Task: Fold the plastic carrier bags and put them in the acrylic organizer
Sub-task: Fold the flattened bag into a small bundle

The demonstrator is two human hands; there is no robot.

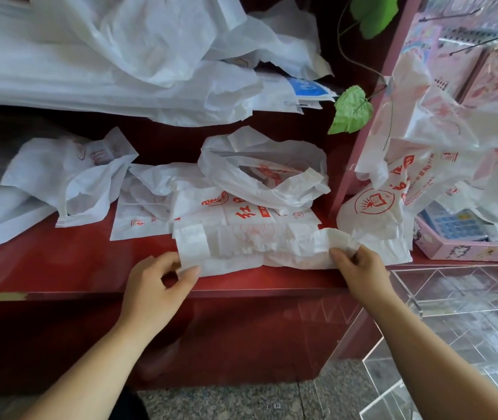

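Note:
A white carrier bag with red print (257, 244) lies flattened into a long strip near the front edge of the red counter (60, 262). My left hand (157, 283) pinches the strip's left end between thumb and fingers. My right hand (353, 265) pinches its right end. Several more crumpled white bags (260, 174) lie behind it, one with its handles open. The clear acrylic organizer (453, 301) stands lower right, beside the counter; I cannot tell what its compartments hold.
A heap of white plastic sheeting (105, 56) fills the shelf above. Another printed bag (423, 177) hangs over a pink rack (372, 116) at right. A pink box (466, 247) sits by the rack, and green artificial leaves (352, 109) hang between.

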